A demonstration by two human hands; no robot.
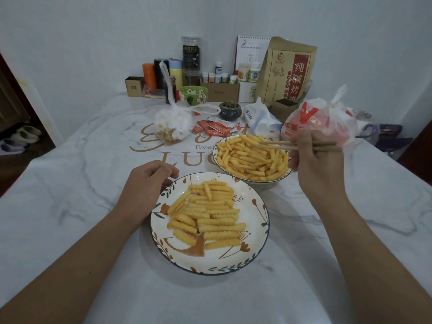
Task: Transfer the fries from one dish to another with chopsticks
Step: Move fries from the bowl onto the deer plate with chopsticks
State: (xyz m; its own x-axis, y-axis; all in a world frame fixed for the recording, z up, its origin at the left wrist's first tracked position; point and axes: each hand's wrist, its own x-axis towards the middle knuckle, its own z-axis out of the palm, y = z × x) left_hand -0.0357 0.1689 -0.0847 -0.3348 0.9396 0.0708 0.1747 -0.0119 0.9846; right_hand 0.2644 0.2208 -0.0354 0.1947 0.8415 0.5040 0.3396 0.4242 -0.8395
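Note:
A near plate (254, 251) with a leaf pattern holds a neat stack of crinkle fries (211, 215). Behind it to the right stands a second dish (216, 157) heaped with fries (251, 160). My right hand (315, 164) grips a pair of wooden chopsticks (275, 145) whose tips lie over the far dish's fries at its back. Whether a fry sits between the tips I cannot tell. My left hand (145, 185) rests on the table with fingers loosely curled, touching the near plate's left rim and holding nothing.
The white marbled table (70, 206) carries a knotted plastic bag of snacks (173, 125), red sauce packets (215, 127), a tissue pack (261, 120) and a red-and-white takeaway bag (322, 122). Jars, bottles, boxes and a brown paper bag (289, 71) line the far wall.

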